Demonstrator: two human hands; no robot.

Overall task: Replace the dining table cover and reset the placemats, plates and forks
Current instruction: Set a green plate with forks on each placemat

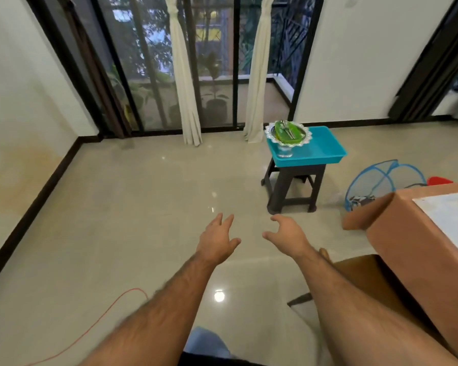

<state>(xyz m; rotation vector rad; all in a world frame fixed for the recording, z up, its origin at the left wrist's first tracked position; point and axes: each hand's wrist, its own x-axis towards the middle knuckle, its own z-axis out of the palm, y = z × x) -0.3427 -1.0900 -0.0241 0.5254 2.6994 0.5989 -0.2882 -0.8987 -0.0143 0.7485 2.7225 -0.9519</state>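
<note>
Nearest, both forearms stretched forward over the glossy floor, left hand [217,240] and right hand [286,235] side by side, palms down, fingers spread and loosely bent, holding nothing. To the right, the corner of the dining table [431,249], already draped in a brown cover [397,233] with a pale mat [452,220] lying on top. Further out, well apart from the hands, a dark stool [291,186] carrying a turquoise tray [320,149] — on its left end, a stack of lacy placemats [271,132] topped with green plates [288,133] and what look like forks [288,130], resting above a clear glass [284,151].

Judged step: cover apparently on, now fetching the settings. Next move likely calls for closing the distance to the stool and gripping the stack from both sides, level — loose forks on top could slide off.
</note>
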